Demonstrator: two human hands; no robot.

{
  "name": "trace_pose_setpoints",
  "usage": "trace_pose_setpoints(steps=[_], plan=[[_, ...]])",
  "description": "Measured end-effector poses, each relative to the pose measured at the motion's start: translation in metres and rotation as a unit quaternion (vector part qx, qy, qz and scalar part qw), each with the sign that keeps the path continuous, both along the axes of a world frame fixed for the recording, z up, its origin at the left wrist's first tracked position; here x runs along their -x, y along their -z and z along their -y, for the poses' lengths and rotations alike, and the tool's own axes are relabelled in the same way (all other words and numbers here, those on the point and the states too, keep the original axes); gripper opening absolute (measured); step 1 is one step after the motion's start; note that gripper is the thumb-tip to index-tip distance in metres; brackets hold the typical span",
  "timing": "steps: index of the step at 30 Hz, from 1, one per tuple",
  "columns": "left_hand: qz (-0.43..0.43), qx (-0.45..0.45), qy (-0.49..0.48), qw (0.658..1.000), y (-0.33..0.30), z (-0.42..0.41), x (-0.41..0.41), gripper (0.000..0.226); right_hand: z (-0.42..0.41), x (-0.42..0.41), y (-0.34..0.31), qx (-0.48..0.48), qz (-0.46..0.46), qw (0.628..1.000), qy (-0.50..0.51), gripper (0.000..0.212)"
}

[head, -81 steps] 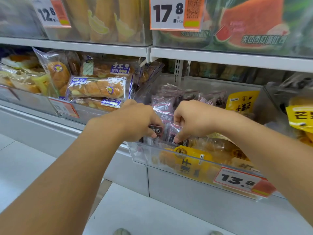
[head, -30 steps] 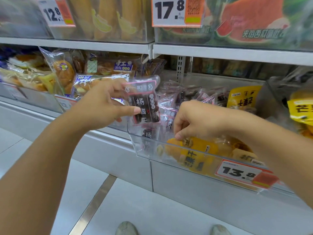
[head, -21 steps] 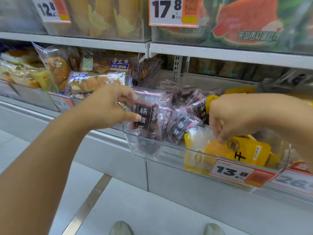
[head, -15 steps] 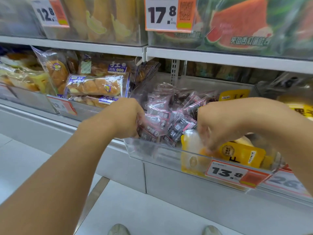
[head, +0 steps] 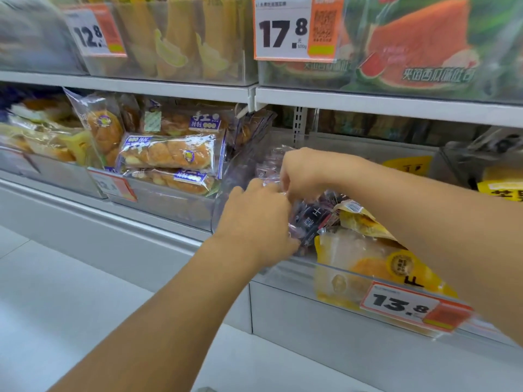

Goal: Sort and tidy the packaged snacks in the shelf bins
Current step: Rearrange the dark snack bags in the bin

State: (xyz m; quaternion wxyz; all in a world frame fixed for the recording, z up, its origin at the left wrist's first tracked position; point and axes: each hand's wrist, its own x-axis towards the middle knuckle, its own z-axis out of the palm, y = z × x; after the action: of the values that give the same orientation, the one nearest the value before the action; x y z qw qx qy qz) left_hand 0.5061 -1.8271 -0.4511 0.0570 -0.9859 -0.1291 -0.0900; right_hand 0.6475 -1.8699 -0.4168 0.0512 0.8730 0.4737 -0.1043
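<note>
- The dark plum packets (head: 312,219) are being gathered at the left end of the clear bin (head: 285,274), beside the yellow packets (head: 365,258).
- They are being gripped by curled fingers of both the left hand (head: 259,222) and the right hand (head: 304,172).
- The single packet raised earlier is no longer being held up.

A shop: white metal shelves (head: 368,104) carry clear plastic bins (head: 285,274) of packaged snacks, with orange-and-white price tags (head: 294,29) clipped above and below.
</note>
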Motion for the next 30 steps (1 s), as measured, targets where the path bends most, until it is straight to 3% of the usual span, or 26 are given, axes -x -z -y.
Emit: trace_pose_setpoints(steps=[2, 7, 9, 11, 13, 15, 17, 18, 21, 23, 26, 30], plan=[[-0.024, -0.018, -0.016, 0.999, 0.001, -0.016, 0.002, 0.032, -0.003, -0.003, 0.003, 0.008, -0.051, 0.999, 0.012, 0.026], [-0.185, -0.044, 0.018, 0.982, 0.006, -0.04, 0.014, 0.064, -0.009, -0.008, 0.009, -0.131, -0.113, 0.985, -0.003, 0.011], [-0.199, -0.022, 0.016, 0.98, 0.005, -0.037, 0.014, 0.061, -0.007, -0.009, 0.017, -0.21, -0.147, 0.967, 0.0, 0.016], [-0.157, 0.034, 0.012, 0.987, 0.005, -0.036, 0.015, 0.052, -0.007, -0.008, 0.034, -0.235, -0.122, 0.964, -0.017, 0.017], [-0.077, 0.111, 0.025, 0.99, 0.007, -0.033, 0.015, 0.05, -0.009, -0.005, 0.047, -0.198, -0.068, 0.977, -0.047, 0.014], [-0.03, 0.128, 0.035, 0.991, 0.008, -0.029, 0.012, 0.063, -0.009, -0.007, 0.042, -0.15, -0.077, 0.984, -0.057, 0.014], [-0.062, 0.09, 0.019, 0.994, 0.007, -0.028, 0.006, 0.071, 0.0, -0.011, 0.019, -0.12, -0.132, 0.983, -0.048, 0.017], [-0.089, 0.073, 0.005, 0.993, 0.006, -0.028, 0.003, 0.068, 0.007, -0.014, 0.006, -0.122, -0.115, 0.985, -0.046, 0.018], [-0.098, 0.068, -0.041, 0.992, -0.003, -0.026, -0.006, 0.06, 0.032, -0.033, -0.015, -0.173, 0.069, 0.982, -0.022, 0.022], [-0.06, 0.06, -0.036, 0.996, -0.005, -0.022, -0.01, 0.062, 0.039, -0.044, -0.009, -0.132, 0.128, 0.983, 0.014, 0.032], [-0.034, 0.095, -0.012, 0.995, 0.001, -0.016, -0.021, 0.066, 0.038, -0.052, 0.0, -0.002, 0.034, 0.996, 0.08, 0.06], [-0.051, 0.133, -0.017, 0.99, 0.012, -0.021, -0.034, 0.062, 0.019, -0.061, -0.002, 0.017, -0.052, 0.993, 0.109, 0.059]])
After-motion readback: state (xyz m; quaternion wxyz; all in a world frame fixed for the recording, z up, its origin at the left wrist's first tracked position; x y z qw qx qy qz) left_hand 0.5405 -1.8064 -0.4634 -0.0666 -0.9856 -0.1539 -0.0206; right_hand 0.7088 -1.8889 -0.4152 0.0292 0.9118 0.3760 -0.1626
